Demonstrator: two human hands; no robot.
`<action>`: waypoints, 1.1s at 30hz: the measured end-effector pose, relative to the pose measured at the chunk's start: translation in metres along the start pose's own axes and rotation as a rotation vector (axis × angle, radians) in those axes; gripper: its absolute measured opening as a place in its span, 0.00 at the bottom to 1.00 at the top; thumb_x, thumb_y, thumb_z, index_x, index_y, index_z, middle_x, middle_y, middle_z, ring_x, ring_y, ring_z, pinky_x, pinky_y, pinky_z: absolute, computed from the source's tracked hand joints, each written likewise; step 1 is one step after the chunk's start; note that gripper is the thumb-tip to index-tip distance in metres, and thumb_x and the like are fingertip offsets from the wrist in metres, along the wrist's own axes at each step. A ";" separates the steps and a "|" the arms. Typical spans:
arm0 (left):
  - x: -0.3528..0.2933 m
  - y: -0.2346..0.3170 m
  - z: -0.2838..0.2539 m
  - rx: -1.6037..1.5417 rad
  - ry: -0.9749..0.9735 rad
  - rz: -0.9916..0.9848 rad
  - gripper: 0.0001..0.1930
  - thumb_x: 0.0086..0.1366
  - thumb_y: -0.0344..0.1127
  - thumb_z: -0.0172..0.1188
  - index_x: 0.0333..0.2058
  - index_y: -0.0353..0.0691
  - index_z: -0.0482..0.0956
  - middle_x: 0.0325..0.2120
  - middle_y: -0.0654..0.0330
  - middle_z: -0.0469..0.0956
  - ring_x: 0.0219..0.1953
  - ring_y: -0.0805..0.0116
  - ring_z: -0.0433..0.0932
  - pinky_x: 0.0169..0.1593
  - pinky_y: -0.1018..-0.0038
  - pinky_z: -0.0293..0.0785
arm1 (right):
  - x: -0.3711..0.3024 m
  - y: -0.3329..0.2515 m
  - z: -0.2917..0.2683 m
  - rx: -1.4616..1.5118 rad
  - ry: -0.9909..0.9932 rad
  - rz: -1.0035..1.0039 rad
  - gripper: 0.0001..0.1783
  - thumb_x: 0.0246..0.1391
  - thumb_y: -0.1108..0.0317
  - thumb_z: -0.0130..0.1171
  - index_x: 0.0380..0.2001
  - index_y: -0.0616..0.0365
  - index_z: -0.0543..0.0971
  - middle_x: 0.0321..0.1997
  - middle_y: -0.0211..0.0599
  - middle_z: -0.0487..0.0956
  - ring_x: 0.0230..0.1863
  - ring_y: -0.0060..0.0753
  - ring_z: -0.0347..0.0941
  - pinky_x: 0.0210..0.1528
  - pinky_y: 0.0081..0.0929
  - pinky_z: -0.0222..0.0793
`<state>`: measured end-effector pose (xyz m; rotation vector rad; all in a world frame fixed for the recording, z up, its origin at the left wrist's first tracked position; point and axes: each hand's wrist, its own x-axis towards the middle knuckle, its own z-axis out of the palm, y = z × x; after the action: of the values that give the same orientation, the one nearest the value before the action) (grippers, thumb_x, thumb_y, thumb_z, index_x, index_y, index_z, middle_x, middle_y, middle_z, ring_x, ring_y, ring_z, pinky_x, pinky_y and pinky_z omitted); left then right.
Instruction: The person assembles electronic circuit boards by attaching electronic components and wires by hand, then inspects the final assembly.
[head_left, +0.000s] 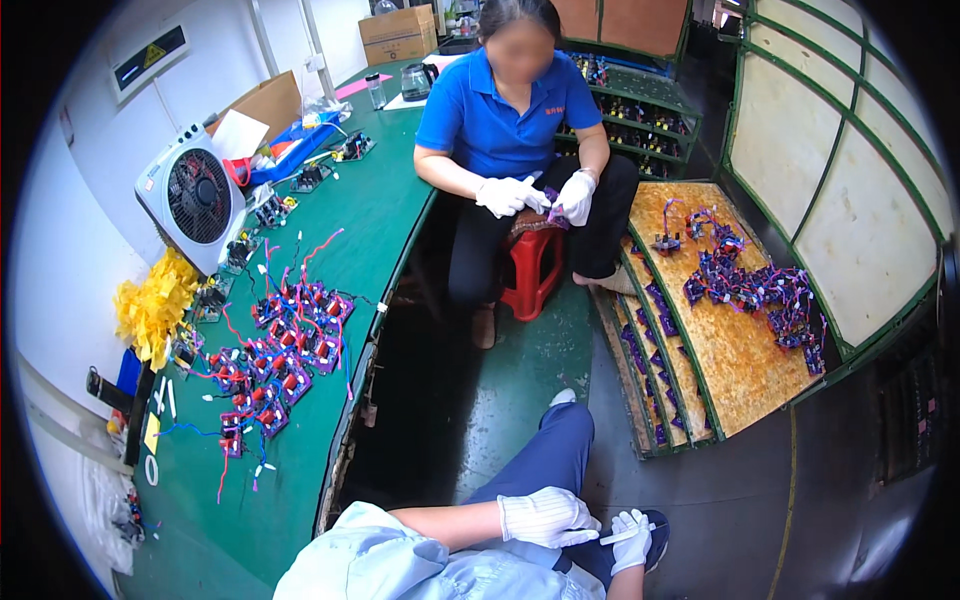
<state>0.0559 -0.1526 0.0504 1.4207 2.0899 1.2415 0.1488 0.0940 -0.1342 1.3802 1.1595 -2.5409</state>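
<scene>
My left hand (548, 517), in a white ribbed glove, reaches across my lap with its fingers pressed together. Its fingertips are close to the end of a slim white stick-like thing (619, 536); whether they hold anything is too small to tell. Over my right knee, my right hand (632, 548), also gloved in white, is closed around that thing, which lies slanted across the fingers. Purple circuit boards (268, 375) with red parts and coloured wires lie heaped on the green workbench (210, 520) to my left.
A co-worker in a blue shirt (510, 115) sits opposite on a red stool (535, 275), holding a purple piece in gloved hands. At right, a tiered rack (700, 330) carries more wired boards (750, 285). A white fan (195, 195) and yellow bundle (158, 305) stand along the bench's far-left side.
</scene>
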 end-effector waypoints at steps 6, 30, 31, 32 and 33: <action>-0.002 -0.015 -0.001 -0.024 0.045 0.021 0.14 0.59 0.40 0.47 0.32 0.35 0.75 0.25 0.53 0.75 0.29 0.57 0.74 0.35 0.68 0.70 | -0.005 -0.014 -0.003 0.084 0.014 -0.020 0.22 0.55 0.49 0.38 0.44 0.52 0.67 0.44 0.42 0.71 0.42 0.42 0.68 0.44 0.36 0.62; -0.017 -0.046 -0.015 -0.022 0.265 0.003 0.13 0.57 0.39 0.49 0.28 0.35 0.76 0.23 0.53 0.75 0.27 0.57 0.74 0.32 0.69 0.70 | -0.017 -0.050 0.005 -0.089 0.239 -0.155 0.24 0.55 0.48 0.37 0.46 0.52 0.65 0.42 0.38 0.70 0.38 0.36 0.65 0.42 0.33 0.60; -0.017 -0.044 -0.016 -0.013 0.265 0.024 0.13 0.58 0.39 0.48 0.29 0.36 0.76 0.23 0.53 0.75 0.27 0.57 0.74 0.32 0.69 0.70 | -0.023 -0.051 0.007 -0.072 0.228 -0.161 0.24 0.55 0.48 0.37 0.46 0.53 0.65 0.42 0.38 0.70 0.38 0.37 0.65 0.43 0.34 0.59; -0.017 -0.044 -0.018 -0.035 0.251 0.008 0.12 0.58 0.38 0.48 0.30 0.35 0.76 0.24 0.54 0.75 0.28 0.58 0.74 0.34 0.70 0.70 | -0.023 -0.050 0.005 -0.063 0.234 -0.154 0.23 0.54 0.49 0.39 0.46 0.53 0.66 0.42 0.35 0.70 0.38 0.34 0.66 0.39 0.30 0.62; -0.017 -0.042 -0.018 -0.055 0.236 -0.008 0.12 0.58 0.37 0.48 0.31 0.35 0.76 0.25 0.55 0.76 0.29 0.59 0.74 0.37 0.70 0.70 | -0.027 -0.051 0.002 -0.067 0.230 -0.159 0.23 0.54 0.49 0.39 0.45 0.52 0.67 0.41 0.35 0.71 0.37 0.34 0.66 0.39 0.30 0.62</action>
<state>0.0270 -0.1814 0.0233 1.2957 2.1883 1.5161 0.1461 0.1212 -0.0839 1.6627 1.4307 -2.4660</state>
